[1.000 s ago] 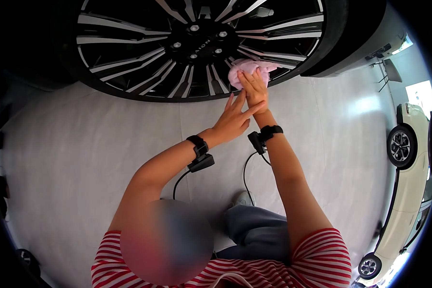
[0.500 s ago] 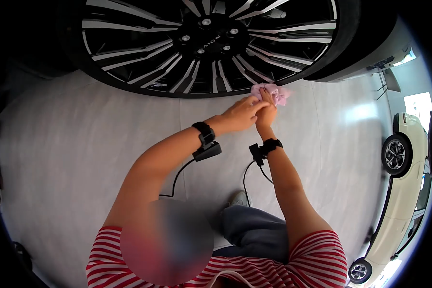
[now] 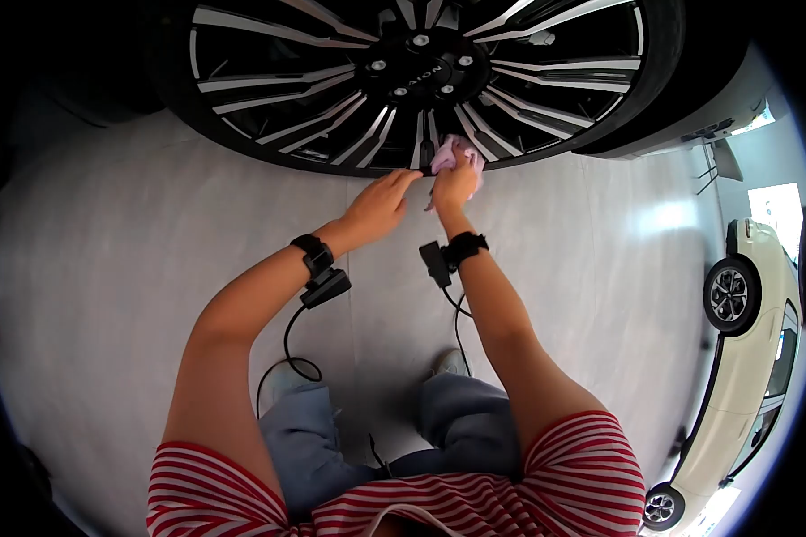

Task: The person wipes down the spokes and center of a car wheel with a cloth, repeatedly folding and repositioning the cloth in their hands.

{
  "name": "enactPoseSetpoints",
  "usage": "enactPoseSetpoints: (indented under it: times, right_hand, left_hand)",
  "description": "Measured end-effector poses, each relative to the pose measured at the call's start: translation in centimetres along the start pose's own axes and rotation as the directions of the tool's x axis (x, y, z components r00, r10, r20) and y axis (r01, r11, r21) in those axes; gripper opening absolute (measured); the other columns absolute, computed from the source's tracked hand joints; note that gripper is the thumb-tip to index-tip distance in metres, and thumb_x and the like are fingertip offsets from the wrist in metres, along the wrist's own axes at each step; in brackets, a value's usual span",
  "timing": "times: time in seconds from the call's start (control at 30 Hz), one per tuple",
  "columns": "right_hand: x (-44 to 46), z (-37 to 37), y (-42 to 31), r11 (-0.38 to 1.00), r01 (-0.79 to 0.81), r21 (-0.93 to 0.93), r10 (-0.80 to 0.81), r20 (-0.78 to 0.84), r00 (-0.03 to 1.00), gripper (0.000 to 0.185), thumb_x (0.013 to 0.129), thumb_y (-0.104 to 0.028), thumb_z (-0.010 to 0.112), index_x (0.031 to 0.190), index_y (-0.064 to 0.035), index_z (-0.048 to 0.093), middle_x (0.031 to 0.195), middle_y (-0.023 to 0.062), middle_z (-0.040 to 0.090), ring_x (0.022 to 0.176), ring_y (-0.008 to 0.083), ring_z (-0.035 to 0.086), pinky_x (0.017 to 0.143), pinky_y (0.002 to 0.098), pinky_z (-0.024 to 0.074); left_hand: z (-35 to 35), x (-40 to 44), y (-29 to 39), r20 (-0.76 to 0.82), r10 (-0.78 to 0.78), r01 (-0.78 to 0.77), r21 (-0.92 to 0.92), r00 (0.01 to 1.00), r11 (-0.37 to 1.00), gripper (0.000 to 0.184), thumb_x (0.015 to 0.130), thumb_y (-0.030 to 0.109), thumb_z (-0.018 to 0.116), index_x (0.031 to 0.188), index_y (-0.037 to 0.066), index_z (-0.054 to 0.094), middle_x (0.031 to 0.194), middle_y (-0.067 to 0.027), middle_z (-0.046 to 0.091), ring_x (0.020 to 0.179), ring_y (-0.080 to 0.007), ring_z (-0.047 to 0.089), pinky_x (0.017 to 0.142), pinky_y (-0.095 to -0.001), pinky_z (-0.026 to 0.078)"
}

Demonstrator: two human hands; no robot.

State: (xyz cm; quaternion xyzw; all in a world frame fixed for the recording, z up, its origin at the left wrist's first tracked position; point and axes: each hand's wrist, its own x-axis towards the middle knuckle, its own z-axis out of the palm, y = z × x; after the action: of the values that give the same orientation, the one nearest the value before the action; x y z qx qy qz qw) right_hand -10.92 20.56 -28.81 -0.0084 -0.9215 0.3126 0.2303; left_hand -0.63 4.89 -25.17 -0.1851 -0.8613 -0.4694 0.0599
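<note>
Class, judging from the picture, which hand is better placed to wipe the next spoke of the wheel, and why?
Probably the right hand: it grips the pink cloth right at the lower spokes of the wheel. The left hand reaches the tyre's edge too, but shows no cloth.

Right hand [image 3: 458,182] holds pink cloth [image 3: 449,154] at wheel [image 3: 427,72]; left hand [image 3: 378,206] near tyre [image 3: 304,165].

Pink cloth [image 3: 449,155], crumpled, at edge of 5-nut wheel [image 3: 421,68].
</note>
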Motion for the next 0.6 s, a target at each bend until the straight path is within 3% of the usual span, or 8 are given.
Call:
enactPoseSetpoints:
  times: [0.07, 0.1, 0.17, 0.33, 0.43, 0.5, 0.57, 0.6]
  right_hand:
    - [1.6, -0.1, 0.1, 0.991, -0.136, -0.018, 0.137, 0.072, 0.988, 0.042, 0.071, -0.009, 0.053, 0.11, -0.0118, 0.069, 0.095, 0.0204, 0.068, 0.088, 0.0389, 0.065, 0.078, 0.0431, 0.0508]
    - [2.8, -1.1, 0.4, 0.988, -0.154, 0.013, 0.148, 0.207, 0.967, 0.037, 0.074, -0.008, 0.052, 0.107, -0.0087, 0.07, 0.092, 0.0174, 0.07, 0.084, 0.0317, 0.067, 0.074, 0.0385, 0.0513]
    - [3.7, -2.6, 0.1, 0.915, -0.205, 0.349, 0.09, 0.317, 0.944, 0.037, 0.071, -0.007, 0.052, 0.102, -0.0086, 0.071, 0.083, 0.0184, 0.07, 0.08, 0.0358, 0.067, 0.075, 0.0398, 0.0512]
    - [3.4, -6.3, -6.0, 0.943, -0.034, 0.33, -0.066, 0.288, 0.955, 0.036, 0.072, -0.009, 0.056, 0.105, -0.0079, 0.07, 0.082, 0.0201, 0.068, 0.076, 0.0348, 0.066, 0.071, 0.0367, 0.051]
    - [4.1, -8.2, -8.2, 0.957, 0.092, 0.275, -0.199, 0.393, 0.898, 0.033, 0.073, -0.013, 0.063, 0.105, -0.0063, 0.068, 0.081, 0.017, 0.068, 0.072, 0.0258, 0.065, 0.07, 0.033, 0.0504]
    - [4.3, -9.2, -9.3, 0.962, 0.158, 0.223, -0.25, 0.485, 0.838, 0.04, 0.073, -0.016, 0.068, 0.111, -0.0053, 0.065, 0.09, 0.0161, 0.067, 0.078, 0.0225, 0.064, 0.073, 0.0317, 0.0495]
    - [3.5, -9.5, -10.5, 0.964, 0.212, 0.161, -0.266, 0.582, 0.768, 0.053, 0.071, -0.017, 0.072, 0.121, -0.0051, 0.059, 0.108, 0.0179, 0.066, 0.093, 0.026, 0.064, 0.082, 0.0322, 0.0485]
    - [2.9, -8.6, -9.9, 0.923, 0.259, 0.284, -0.379, 0.555, 0.74, 0.058, 0.071, -0.017, 0.073, 0.126, -0.0047, 0.055, 0.118, 0.018, 0.06, 0.104, 0.0272, 0.059, 0.087, 0.0328, 0.0462]
  left_hand:
    - [0.0, 0.4, 0.9, -0.017, 0.006, -0.006, -0.017, 1.0, 1.0, 0.048, 0.085, -0.001, 0.051, 0.132, 0.005, 0.043, 0.129, -0.0155, 0.049, 0.118, -0.0337, 0.05, 0.098, -0.039, 0.042]
    - [-0.3, 0.5, 1.2, -0.026, 0.006, -0.007, -0.024, 1.0, 1.0, 0.048, 0.085, -0.001, 0.051, 0.131, 0.005, 0.043, 0.128, -0.0155, 0.049, 0.117, -0.0336, 0.05, 0.098, -0.0387, 0.043]
    - [-1.4, 1.0, 1.7, -0.015, 0.126, -0.126, 0.013, 0.992, 0.992, 0.045, 0.085, -0.001, 0.051, 0.129, 0.006, 0.046, 0.126, -0.0153, 0.05, 0.114, -0.0337, 0.052, 0.095, -0.0383, 0.044]
    - [-3.9, 3.8, 2.2, -0.157, 0.156, -0.153, 0.028, 0.975, 0.988, 0.027, 0.093, 0.008, 0.052, 0.12, 0.009, 0.052, 0.114, -0.0131, 0.056, 0.103, -0.0288, 0.057, 0.086, -0.0356, 0.047]
    - [-5.2, 4.4, 2.3, -0.075, -0.197, 0.157, -0.371, 0.977, 0.915, 0.025, 0.1, 0.025, 0.045, 0.116, 0.008, 0.053, 0.109, -0.0121, 0.058, 0.102, -0.0225, 0.058, 0.086, -0.0346, 0.047]
    - [-5.3, 4.9, 1.9, -0.021, -0.188, 0.139, -0.598, 0.982, 0.789, 0.052, 0.099, 0.052, 0.037, 0.115, 0.004, 0.051, 0.095, -0.0036, 0.06, 0.088, -0.0172, 0.056, 0.084, -0.0296, 0.045]
    - [-5.1, 4.7, 1.9, 0.084, -0.279, 0.232, -0.798, 0.957, 0.556, 0.052, 0.097, 0.05, 0.046, 0.119, 0.003, 0.053, 0.095, -0.0013, 0.061, 0.088, -0.0149, 0.057, 0.085, -0.0273, 0.045]
    - [-5.6, 4.5, 2.2, 0.088, -0.252, 0.23, -0.753, 0.964, 0.616, 0.051, 0.096, 0.048, 0.049, 0.119, 0.003, 0.054, 0.097, -0.0017, 0.062, 0.088, -0.0141, 0.057, 0.084, -0.0271, 0.046]
